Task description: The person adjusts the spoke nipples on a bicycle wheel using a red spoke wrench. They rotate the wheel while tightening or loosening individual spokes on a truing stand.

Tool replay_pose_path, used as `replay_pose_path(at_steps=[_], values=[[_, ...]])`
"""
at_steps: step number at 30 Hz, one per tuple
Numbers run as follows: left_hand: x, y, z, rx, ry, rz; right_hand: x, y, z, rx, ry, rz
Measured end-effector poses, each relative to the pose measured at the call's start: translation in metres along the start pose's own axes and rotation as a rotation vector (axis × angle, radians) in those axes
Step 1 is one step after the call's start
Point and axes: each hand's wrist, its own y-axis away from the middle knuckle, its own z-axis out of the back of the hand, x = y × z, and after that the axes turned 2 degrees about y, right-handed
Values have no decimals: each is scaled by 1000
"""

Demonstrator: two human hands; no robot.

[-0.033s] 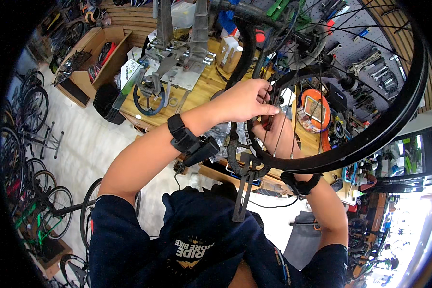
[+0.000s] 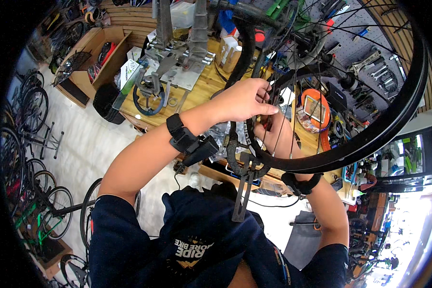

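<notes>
A black-rimmed bicycle wheel (image 2: 369, 139) with thin spokes (image 2: 293, 86) sits in a dark truing stand (image 2: 245, 53). My left hand (image 2: 247, 100) reaches in from the left at the spokes near the rim's inner side. Its thumb and fingers are pinched around a spoke. Behind the spokes, close below the left fingertips, is my right hand (image 2: 282, 137), its fingers curled. A bit of red shows beside the right fingers, but what they hold is hidden. The stand's slotted metal bracket (image 2: 245, 187) hangs below the rim, near my chest.
The wooden workbench (image 2: 197, 91) carries a metal device with a round dark handwheel (image 2: 149, 98), bottles (image 2: 232, 58) and an orange round tray (image 2: 316, 108). Tools hang on a pegboard (image 2: 365, 29). Bicycles (image 2: 33, 101) stand along the left, near a cardboard box (image 2: 113, 36).
The right hand's thumb and fingers have shifted very slightly behind the spokes. The left hand, wheel and stand look nearly the same.
</notes>
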Motion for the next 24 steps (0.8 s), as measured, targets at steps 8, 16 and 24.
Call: replay_pose_path(at_steps=[8, 16, 24], values=[[3, -5, 0, 24, 10, -25, -27, -10, 30, 502, -698, -179], [-12, 2, 4, 58, 47, 105, -13, -2, 36, 539, -681, -215], [-12, 3, 1, 60, -38, 80, -13, -6, 39, 548, -776, -323]])
